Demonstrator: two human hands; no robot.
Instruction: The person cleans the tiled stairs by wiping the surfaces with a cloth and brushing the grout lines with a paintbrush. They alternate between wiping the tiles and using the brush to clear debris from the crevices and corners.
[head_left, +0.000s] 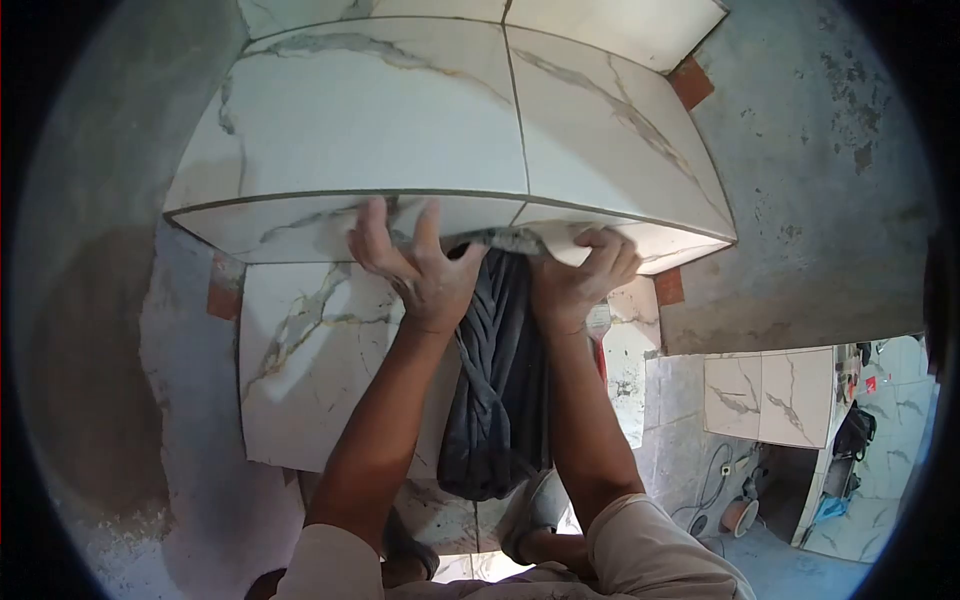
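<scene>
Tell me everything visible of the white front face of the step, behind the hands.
The front face looks like white marble-patterned tile with greyish veins. It stands below the tread; a dark line runs along its top edge, and a joint divides it. The left hand and right hand partly hide it; exact contact is unclear.

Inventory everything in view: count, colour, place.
Tiles: several, white with veins, top, centre, right
Blurred piece: 1, greyish, centre
Cloth: 1, dark grey, centre
Tool: 1, partly red, right of cloth
Bricks: 3, reddish, at tile edges
Walls: 2, grey, both sides
Bundle: 1, black, far right
Blue item: 1, blue, lower right
Round item: 1, brownish, lower right
Clutter: several small, mixed, far right
Left hand: 1, dusty, upper centre
Right hand: 1, dusty, upper centre
Forearms: 2, bare, centre
Sleeves: 2, pale, bottom
Shoes: 2, dark grey, bottom
</scene>
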